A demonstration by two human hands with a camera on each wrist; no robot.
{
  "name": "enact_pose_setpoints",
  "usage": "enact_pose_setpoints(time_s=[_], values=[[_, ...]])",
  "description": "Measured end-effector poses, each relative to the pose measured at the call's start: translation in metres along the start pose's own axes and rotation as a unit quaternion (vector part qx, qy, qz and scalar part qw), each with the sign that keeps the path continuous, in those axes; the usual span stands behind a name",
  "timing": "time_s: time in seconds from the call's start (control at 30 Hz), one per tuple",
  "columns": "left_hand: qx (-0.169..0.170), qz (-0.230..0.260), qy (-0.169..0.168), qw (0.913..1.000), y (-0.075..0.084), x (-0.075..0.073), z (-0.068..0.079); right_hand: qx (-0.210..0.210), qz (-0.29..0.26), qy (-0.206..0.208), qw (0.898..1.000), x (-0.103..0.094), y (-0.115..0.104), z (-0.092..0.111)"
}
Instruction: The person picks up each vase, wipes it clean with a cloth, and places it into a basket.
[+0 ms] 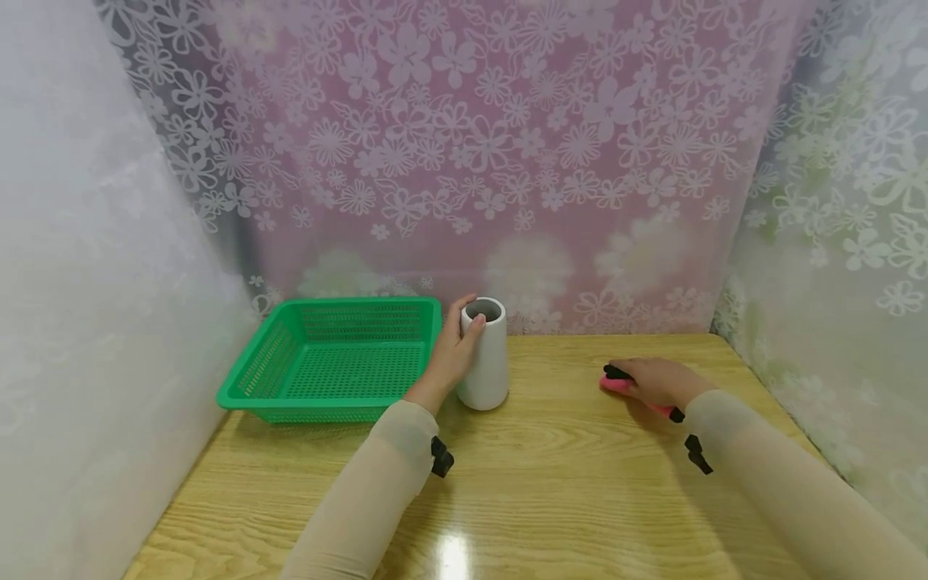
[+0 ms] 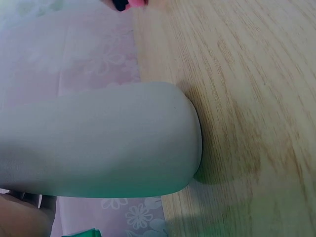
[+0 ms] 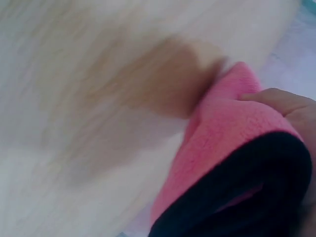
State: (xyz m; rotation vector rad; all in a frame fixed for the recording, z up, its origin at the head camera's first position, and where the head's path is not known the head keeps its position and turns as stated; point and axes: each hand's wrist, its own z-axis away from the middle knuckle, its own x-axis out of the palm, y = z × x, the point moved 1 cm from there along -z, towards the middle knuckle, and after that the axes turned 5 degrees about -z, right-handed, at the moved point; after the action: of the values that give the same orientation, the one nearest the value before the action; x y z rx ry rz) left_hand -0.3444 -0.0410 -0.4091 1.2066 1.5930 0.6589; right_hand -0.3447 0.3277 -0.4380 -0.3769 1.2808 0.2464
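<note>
Clasping a smooth white tapered vase (image 1: 489,366) by its mouth, a person's left hand (image 1: 453,348) sets its thumb at the near rim and its fingers behind, as seen in the head view; a green perforated plastic basket (image 1: 326,404) sits just beside, on a yellowish wood-grain table (image 1: 551,467), while well apart, to the right, the right hand (image 1: 661,380) grips a bunched pink plush fabric piece with black trim (image 1: 616,385). In the left wrist view, the vase's rounded base lies at the tabletop, though whether it bears fully on the wood cannot be told; a firm, upright hold, clear of the basket, would likely serve best. In the right wrist view, the fabric is pinched near one corner, its black edge looping loosely; gathering that slack into the palm would probably give surer control.
</note>
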Motion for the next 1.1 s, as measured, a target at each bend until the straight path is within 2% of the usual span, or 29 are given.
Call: enact_pose_setpoints(time_s=[0.13,0.37,0.5,0.8,1.1], values=[[-0.005,0.005,-0.006,1.0000,0.001,-0.001,0.001,0.010,-0.026,-0.024,0.999,-0.012,-0.009,0.003],[-0.008,0.011,-0.004,0.9999,0.000,-0.001,0.001,-0.007,-0.052,-0.027,0.998,-0.037,-0.028,0.014],[-0.006,0.012,0.000,0.9999,-0.002,0.000,0.000,-0.003,-0.071,-0.034,0.997,-0.050,-0.038,0.019],[0.000,0.018,0.001,0.9998,-0.001,0.002,-0.001,-0.033,-0.066,0.012,0.997,-0.071,-0.063,0.029],[0.006,0.035,-0.007,0.9993,-0.001,0.002,-0.003,-0.054,-0.078,0.034,0.995,-0.087,-0.084,0.033]])
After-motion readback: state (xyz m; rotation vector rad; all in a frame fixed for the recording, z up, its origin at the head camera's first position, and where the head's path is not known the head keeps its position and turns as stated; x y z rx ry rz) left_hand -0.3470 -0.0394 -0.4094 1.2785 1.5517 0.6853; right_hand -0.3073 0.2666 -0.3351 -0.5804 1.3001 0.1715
